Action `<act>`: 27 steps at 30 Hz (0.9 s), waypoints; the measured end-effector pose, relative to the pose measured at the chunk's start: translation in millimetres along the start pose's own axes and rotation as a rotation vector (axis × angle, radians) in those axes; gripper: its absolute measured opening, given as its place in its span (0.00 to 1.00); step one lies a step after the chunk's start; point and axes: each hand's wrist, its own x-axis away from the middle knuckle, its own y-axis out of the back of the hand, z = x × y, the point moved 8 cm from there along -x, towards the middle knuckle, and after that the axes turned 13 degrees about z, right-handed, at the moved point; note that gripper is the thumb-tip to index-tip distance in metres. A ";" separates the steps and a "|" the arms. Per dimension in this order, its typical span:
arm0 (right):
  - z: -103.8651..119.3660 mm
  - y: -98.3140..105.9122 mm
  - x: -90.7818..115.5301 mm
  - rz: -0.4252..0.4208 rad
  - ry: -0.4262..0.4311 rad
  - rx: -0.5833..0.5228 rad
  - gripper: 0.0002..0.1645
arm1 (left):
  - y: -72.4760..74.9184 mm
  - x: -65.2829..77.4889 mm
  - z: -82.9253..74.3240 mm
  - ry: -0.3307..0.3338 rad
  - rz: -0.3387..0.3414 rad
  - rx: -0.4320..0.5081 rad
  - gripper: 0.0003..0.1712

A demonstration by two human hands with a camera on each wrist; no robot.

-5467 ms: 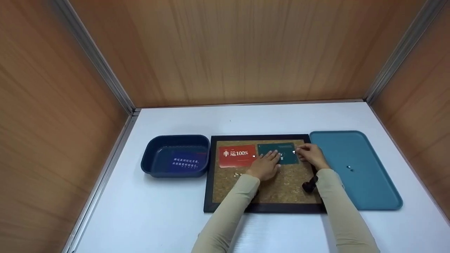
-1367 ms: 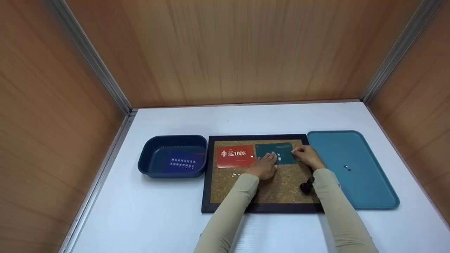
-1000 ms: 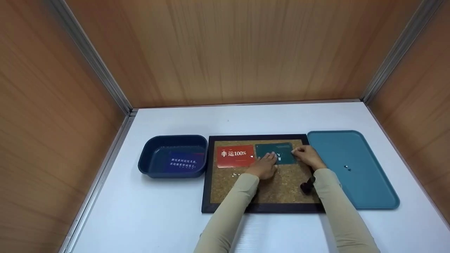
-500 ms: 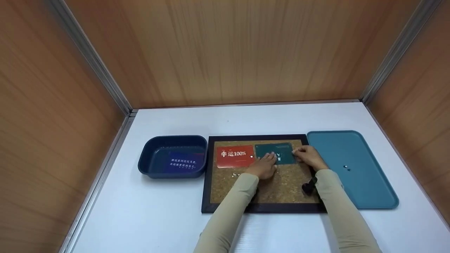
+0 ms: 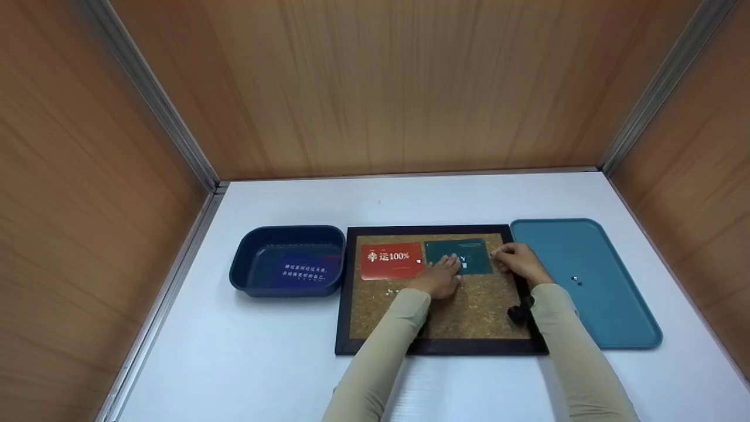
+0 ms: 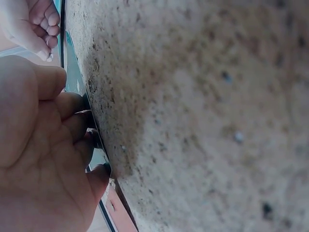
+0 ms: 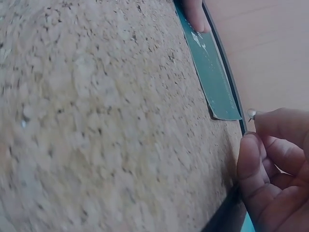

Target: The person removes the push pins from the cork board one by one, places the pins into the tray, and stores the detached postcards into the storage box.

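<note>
My left hand (image 5: pixel 438 279) lies with its fingers spread over the dark green card (image 5: pixel 477 252) on the framed corkboard (image 5: pixel 463 316), touching its lower left part. At that card's right edge my right hand (image 5: pixel 523 262) pinches a small silver thumbtack (image 7: pixel 251 114) at its fingertips, just off the card. No tack shows on the uncovered part of the green card. Beside it lies a red card (image 5: pixel 389 264) with white print, a tack at its right edge. In the left wrist view the fingers (image 6: pixel 72 104) press along the green card's edge.
A navy bin (image 5: pixel 240 275) left of the board holds a blue card (image 5: pixel 307 271). The teal tray (image 5: pixel 609 310) at the right carries a few small tacks (image 5: pixel 576 281). Several tiny bright bits (image 5: pixel 392 291) lie on the cork below the red card. Wooden walls enclose the table.
A tack seen at the green card's right edge 5.5 s ago is now gone from there. The right hand, lately over that edge, has drawn slightly right. The left hand stays put.
</note>
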 end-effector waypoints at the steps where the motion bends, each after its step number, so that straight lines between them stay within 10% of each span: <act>1: -0.4 0.7 0.5 -0.002 -0.002 -0.015 0.19 | -0.1 -0.1 0.3 0.001 0.001 0.001 0.30; 27: -1.9 27.2 19.3 -0.018 0.046 0.062 0.24 | -0.8 -2.8 0.6 -0.013 0.006 0.016 0.30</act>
